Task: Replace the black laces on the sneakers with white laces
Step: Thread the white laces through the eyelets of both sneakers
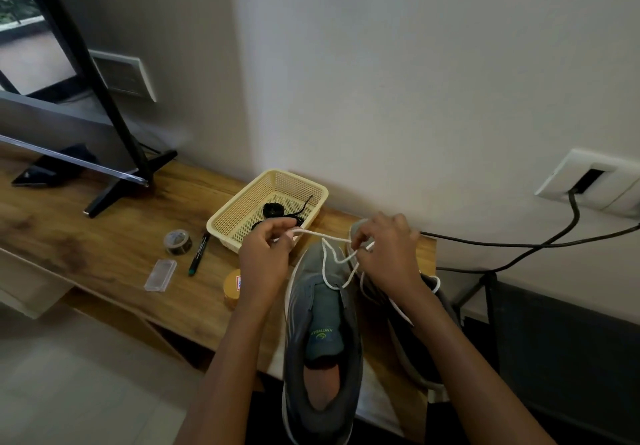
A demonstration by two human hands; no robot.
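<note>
Head view. Our left hand [265, 254] pinches one end of the white lace [325, 236]; our right hand [384, 254] pinches the other strand, fingers curled. Lace runs down into the front eyelets of the grey sneaker [322, 340], toe over the table [104, 243]. Second sneaker [426, 347] lies just right. Black lace [273, 209] sits coiled in the basket [242, 207].

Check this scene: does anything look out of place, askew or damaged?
Nothing spilled or damaged. The sneaker being laced juts heel-first over the table's front edge, and the other sneaker seems tipped sideways beside it.
</note>
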